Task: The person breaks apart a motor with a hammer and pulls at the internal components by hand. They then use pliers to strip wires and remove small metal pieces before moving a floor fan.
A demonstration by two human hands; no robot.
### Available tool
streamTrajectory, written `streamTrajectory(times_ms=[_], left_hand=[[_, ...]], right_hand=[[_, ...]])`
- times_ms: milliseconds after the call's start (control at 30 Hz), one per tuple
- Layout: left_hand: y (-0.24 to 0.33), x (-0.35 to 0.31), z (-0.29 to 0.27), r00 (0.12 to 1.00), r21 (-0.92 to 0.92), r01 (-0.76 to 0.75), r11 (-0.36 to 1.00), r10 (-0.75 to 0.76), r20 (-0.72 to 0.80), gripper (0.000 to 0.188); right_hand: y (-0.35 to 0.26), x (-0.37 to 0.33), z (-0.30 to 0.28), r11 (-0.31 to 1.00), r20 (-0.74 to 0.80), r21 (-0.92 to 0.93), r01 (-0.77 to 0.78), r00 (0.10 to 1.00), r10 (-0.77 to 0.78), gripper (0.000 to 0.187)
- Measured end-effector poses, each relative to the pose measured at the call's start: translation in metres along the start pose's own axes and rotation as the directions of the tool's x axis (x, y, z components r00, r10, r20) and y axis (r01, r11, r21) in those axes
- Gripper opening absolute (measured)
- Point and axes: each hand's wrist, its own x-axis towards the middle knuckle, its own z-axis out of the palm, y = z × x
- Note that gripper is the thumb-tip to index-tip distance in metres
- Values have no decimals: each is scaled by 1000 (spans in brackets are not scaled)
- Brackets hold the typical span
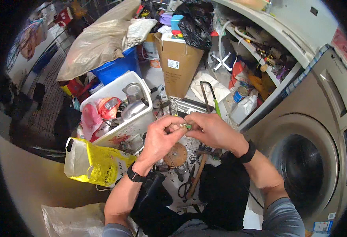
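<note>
My left hand (161, 136) and my right hand (216, 132) meet in the middle, with a small green and metallic piece (187, 126) pinched between the fingertips of both. It is too small to name its kind. Below the hands lies a round brown disc (177, 153) with a hole in it. A hammer with a wooden handle (197, 176) and dark-handled scissors (184, 189) lie between my knees. Beyond my right hand, a saw with a black frame and green handle (217, 107) leans among metal bits.
A white bin (145, 91) full of scrap and a yellow bag (98, 162) stand left. A tall cardboard box (181, 71) and a blue tub (114, 71) are behind. At right are a washing machine (256, 136), a white jug (245, 108) and cluttered shelves (256, 55).
</note>
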Motion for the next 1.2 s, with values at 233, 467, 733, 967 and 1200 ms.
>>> streamTrajectory(times_ms=[233, 467, 733, 967, 1200], left_hand=[[-7, -21, -26, 987, -25, -90, 996, 86, -137, 19], [-32, -15, -38, 986, 121, -29, 992, 48, -158, 17], [-50, -14, -39, 977, 159, -93, 983, 121, -176, 16], [-61, -19, -28, 961, -515, 237, 824, -278, -3, 13], [-68, -20, -20, 972, -624, 167, 764, -234, -27, 15]], right_hand=[[-14, 5, 43, 997, -169, 76, 27, 985, -14, 35], [12, 27, 75, 976, -240, 201, 86, 970, -36, 27], [24, 37, 82, 955, -190, 296, 4, 980, 55, 18], [25, 31, 94, 990, -346, 108, 91, 937, -48, 17], [21, 30, 106, 647, -150, 749, -141, 916, 373, 15]])
